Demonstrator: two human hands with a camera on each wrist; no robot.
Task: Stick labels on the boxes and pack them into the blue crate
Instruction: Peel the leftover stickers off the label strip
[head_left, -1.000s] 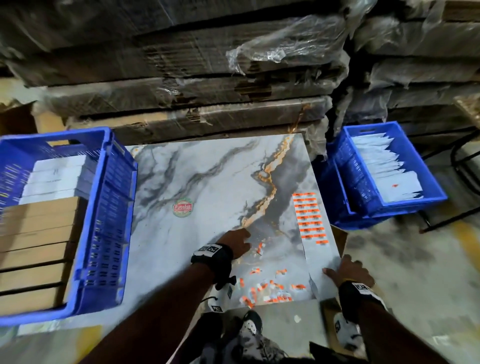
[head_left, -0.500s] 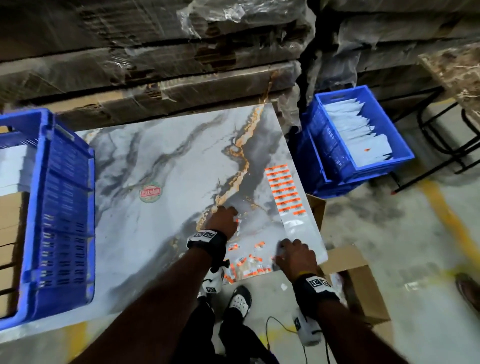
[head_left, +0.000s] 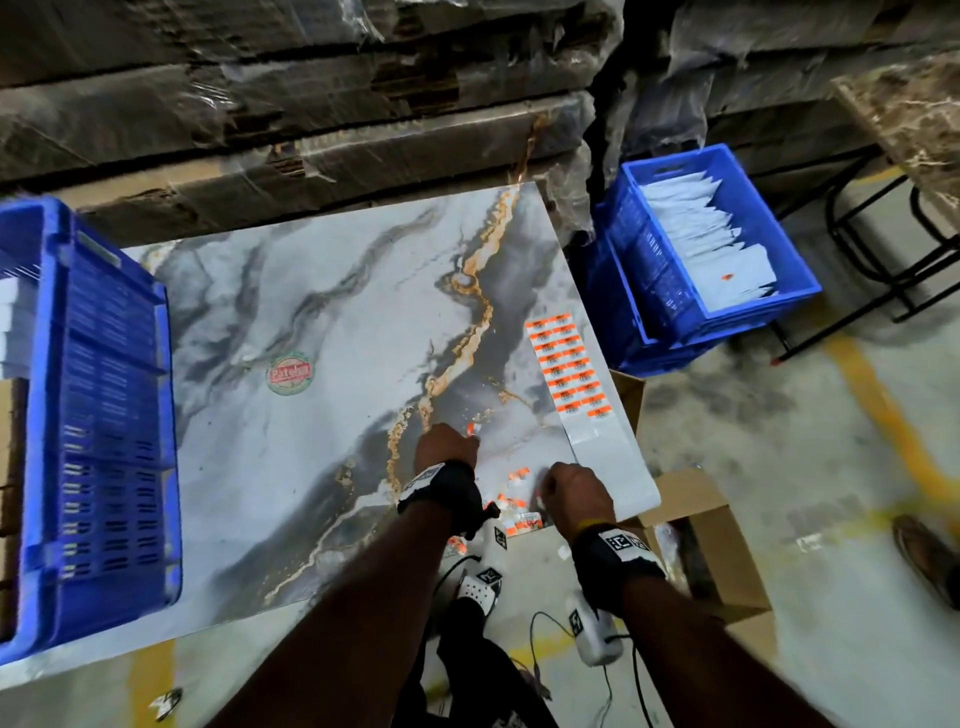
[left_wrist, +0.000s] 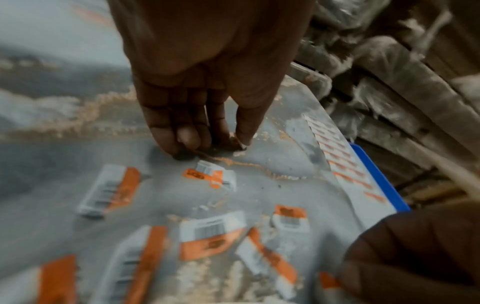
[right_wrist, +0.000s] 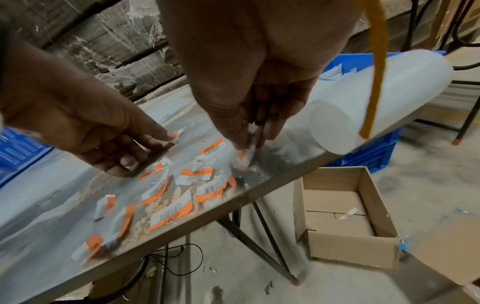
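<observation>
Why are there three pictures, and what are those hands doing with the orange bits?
A person wears three cameras: one on the head, one on each wrist. The head picture looks down at a marble table. The other two look along each hand. Loose orange-and-white labels lie scattered on the table, beside a sheet of unpeeled labels. The left hand pinches one small label against the table. The right hand pinches another label with its fingertips. Blue crates stand on either side, holding boxes.

I'm in a warehouse: wrapped cardboard stacks (head_left: 311, 104) beyond my fingers, blue crates (head_left: 701, 249), bare concrete floor (head_left: 831, 467).
</observation>
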